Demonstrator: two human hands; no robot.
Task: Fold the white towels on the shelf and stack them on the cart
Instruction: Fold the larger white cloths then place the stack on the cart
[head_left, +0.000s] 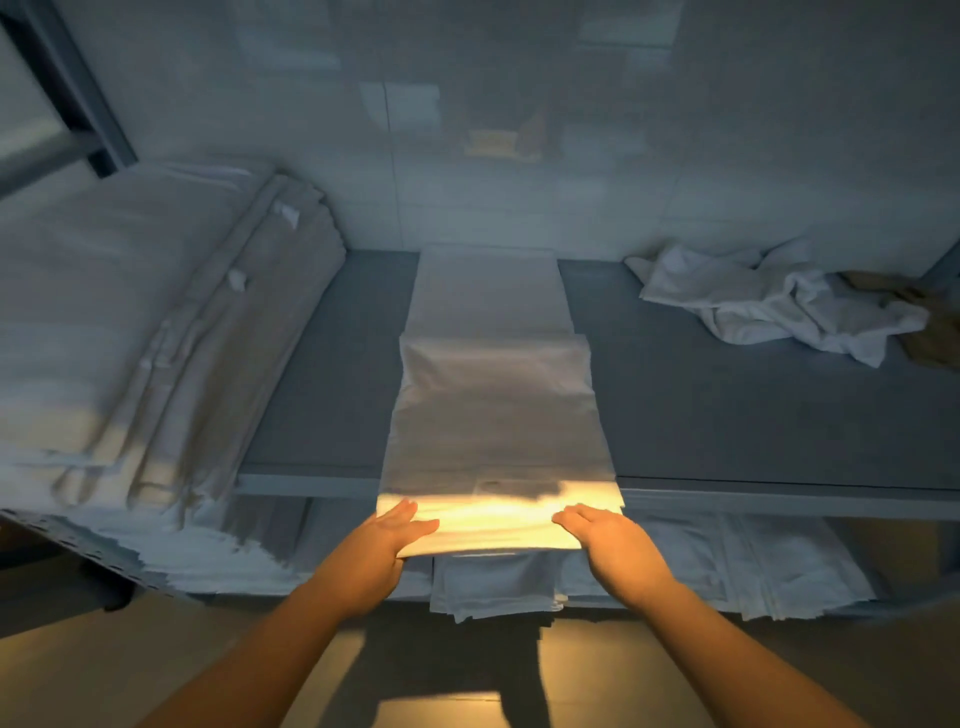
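A long white towel (493, 405) lies in a narrow strip across the grey shelf (727, 415), its near end folded over and hanging past the front edge. My left hand (400, 530) rests flat on the near left corner of that towel, fingers straight. At the near right corner my right hand (602, 535) lies flat in the same way. A crumpled white towel (769, 301) sits at the back right of the shelf. The cart is out of sight.
A tall stack of folded white linen (156, 322) fills the shelf's left side. More folded towels (498, 587) lie on the lower shelf below the front edge. A brownish cloth (930, 332) lies at the far right. A tiled wall (519, 156) closes the back.
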